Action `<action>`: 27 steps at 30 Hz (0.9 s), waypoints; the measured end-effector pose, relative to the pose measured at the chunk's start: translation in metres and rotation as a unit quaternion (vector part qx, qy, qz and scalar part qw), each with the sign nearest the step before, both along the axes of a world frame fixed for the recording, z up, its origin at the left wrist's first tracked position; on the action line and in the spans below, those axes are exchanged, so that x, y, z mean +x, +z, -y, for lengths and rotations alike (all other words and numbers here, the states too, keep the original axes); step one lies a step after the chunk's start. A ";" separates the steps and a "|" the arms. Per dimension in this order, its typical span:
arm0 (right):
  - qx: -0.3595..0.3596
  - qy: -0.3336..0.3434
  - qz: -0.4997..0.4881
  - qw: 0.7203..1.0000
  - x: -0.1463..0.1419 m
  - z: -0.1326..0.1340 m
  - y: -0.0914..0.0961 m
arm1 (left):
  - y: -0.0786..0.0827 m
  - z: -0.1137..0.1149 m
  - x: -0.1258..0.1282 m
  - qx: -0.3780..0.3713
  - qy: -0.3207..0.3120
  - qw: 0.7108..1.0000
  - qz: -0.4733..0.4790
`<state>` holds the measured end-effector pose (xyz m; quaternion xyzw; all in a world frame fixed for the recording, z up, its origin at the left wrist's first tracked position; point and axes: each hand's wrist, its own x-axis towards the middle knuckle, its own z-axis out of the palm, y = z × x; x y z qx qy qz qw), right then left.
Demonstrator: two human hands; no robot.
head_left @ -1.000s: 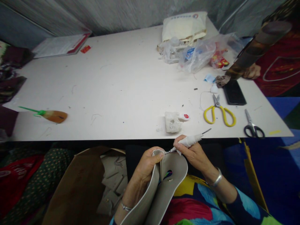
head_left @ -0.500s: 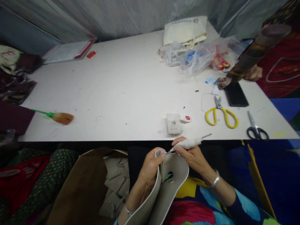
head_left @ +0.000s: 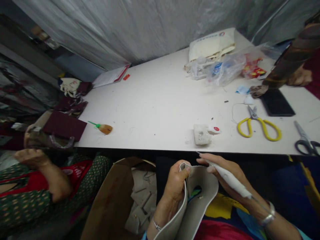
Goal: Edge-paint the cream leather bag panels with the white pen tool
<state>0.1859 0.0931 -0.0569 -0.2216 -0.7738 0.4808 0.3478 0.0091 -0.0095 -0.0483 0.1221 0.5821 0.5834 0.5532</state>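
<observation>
My left hand pinches the top edge of a folded light grey leather-like piece, which has a hole and a small metal fitting. My right hand holds a thin tool wrapped in white, lying along the fingers and palm. Its narrow tip points up and left, just short of the table edge and apart from the grey piece. The far end of the tool reaches back towards my wrist. In front of my hands, a pale block stands on the table.
Yellow-handled scissors, black-handled scissors and a phone lie on the right of the table. A glue bottle lies left. A cardboard box with grey pieces is beside me. Another person's arm is further left.
My right hand has drawn the tool away from the grey piece's edge and turned it back along the palm. The view has swung left, bringing a co-worker's arm into sight.
</observation>
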 end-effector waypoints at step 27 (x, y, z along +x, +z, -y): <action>-0.159 0.038 0.050 0.985 0.005 0.046 0.057 | 0.059 0.026 0.022 0.035 -0.124 0.957 -0.261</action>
